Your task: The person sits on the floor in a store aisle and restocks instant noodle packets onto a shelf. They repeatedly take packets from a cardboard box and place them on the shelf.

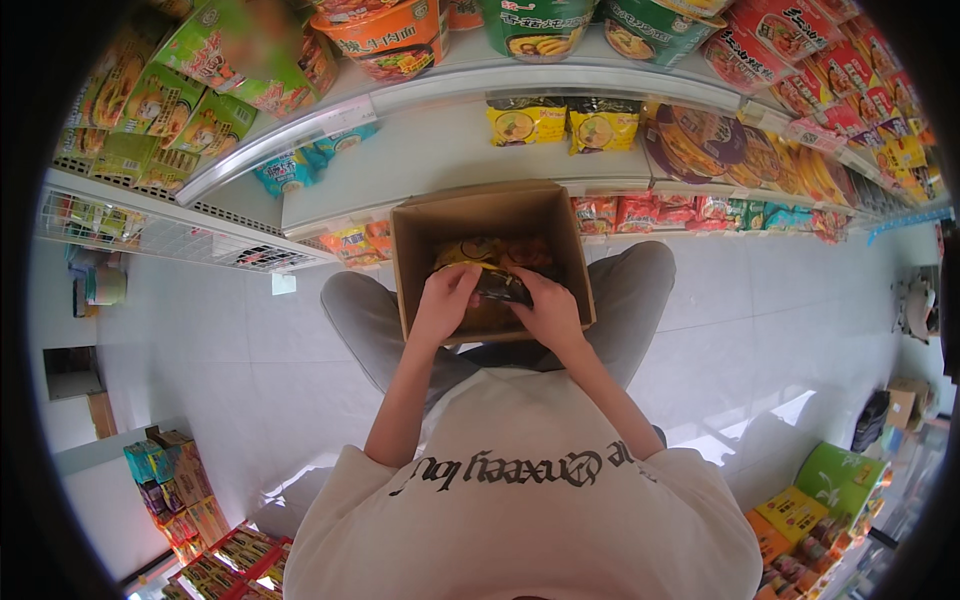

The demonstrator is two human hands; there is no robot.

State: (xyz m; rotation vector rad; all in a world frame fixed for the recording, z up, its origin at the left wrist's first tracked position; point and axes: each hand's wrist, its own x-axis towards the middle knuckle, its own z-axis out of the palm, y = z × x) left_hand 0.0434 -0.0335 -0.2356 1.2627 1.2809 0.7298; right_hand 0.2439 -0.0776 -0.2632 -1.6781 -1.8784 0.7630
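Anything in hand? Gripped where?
Yes: a black-and-yellow packet in the cardboard box. Left hand grips its left side, right hand its right.

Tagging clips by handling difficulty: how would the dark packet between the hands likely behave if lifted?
The dark packet probably flexes, since its wrapper looks like thin film. Glossy highlights suggest it could slip. It is likely light, looking small between the left hand and right hand.

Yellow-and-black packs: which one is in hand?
The pack between left hand and right hand, at the cardboard box; the shelf pair is untouched.
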